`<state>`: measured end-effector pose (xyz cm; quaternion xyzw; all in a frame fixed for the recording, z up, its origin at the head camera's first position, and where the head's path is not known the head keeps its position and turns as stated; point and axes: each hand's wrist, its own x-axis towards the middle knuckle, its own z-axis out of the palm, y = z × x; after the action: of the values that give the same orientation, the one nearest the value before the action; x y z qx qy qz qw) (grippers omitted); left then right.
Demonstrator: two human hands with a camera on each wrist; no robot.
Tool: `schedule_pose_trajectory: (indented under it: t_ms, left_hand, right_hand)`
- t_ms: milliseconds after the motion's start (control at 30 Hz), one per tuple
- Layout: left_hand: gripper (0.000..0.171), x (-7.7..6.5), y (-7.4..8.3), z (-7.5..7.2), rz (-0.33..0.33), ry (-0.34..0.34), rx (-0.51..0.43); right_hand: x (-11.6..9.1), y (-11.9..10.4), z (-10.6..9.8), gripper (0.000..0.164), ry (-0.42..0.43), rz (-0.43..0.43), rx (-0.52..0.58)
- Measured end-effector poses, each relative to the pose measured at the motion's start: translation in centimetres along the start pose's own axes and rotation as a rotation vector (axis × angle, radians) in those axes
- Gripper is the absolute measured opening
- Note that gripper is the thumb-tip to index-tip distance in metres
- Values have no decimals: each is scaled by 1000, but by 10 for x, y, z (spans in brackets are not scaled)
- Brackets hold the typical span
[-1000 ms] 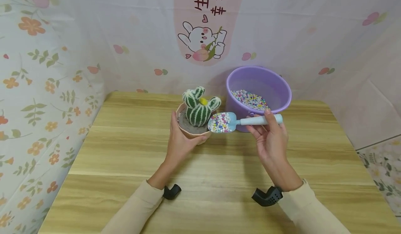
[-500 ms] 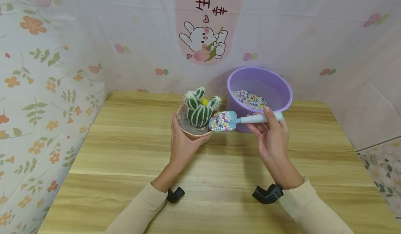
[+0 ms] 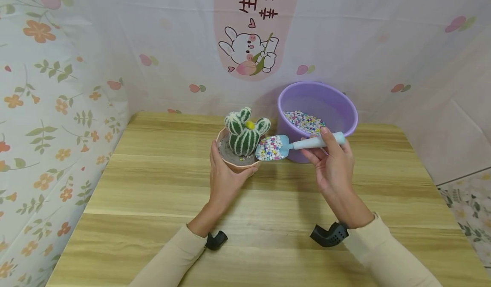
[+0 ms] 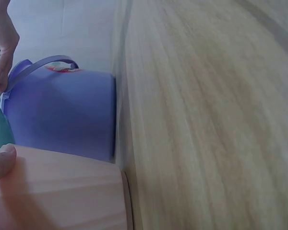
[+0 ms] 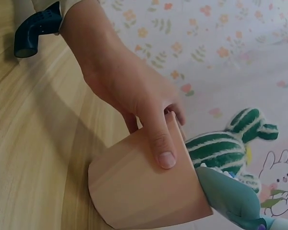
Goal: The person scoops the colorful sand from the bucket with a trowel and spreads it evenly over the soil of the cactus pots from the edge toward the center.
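Note:
My left hand (image 3: 225, 178) grips the side of a peach flowerpot (image 5: 139, 187), thumb along its front. Grey soil fills the pot around a green and white knitted cactus (image 3: 244, 138) with a yellow tip. A few small pebbles lie on the soil's near right part. With its fingers and thumb, my right hand (image 3: 334, 163) pinches the pale handle of a light blue scoop (image 3: 284, 146). Colourful pebbles (image 3: 270, 148) are heaped in the scoop, whose tip is at the pot's right rim. In the right wrist view the scoop's underside shows against the rim.
Behind the scoop and my right hand stands a purple bucket (image 3: 284, 125), partly filled with similar pebbles (image 3: 304, 121). All of it is on a wooden table (image 3: 172, 193). A patterned cloth (image 3: 161, 35) hangs along the back and left.
A few pebbles have dropped from the scoop onto the pot's soil. My right hand has tipped the scoop slightly, its handle end a little higher. The left hand keeps its grip on the pot.

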<state>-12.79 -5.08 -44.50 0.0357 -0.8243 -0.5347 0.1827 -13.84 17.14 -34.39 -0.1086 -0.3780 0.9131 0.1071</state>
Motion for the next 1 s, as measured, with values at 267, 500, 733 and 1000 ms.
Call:
schedule_pose_trajectory:
  t_ms: [267,500,733,1000]
  left_hand:
    - [131,-2,0,2,0,11,9]
    - [131,-3,1,3,7,26,24]
    - [132,-5,1,4,12,38,26]
    - [132,-4,1,3,3,27,31]
  right_hand:
    - [0,0,2,27,11,-8,-22]
    - [0,-1,3,28,13,-3,-26]
    - [0,-1,4,29,24,-5,-28]
    - [-1,-5,6,31,8,-15,-66]
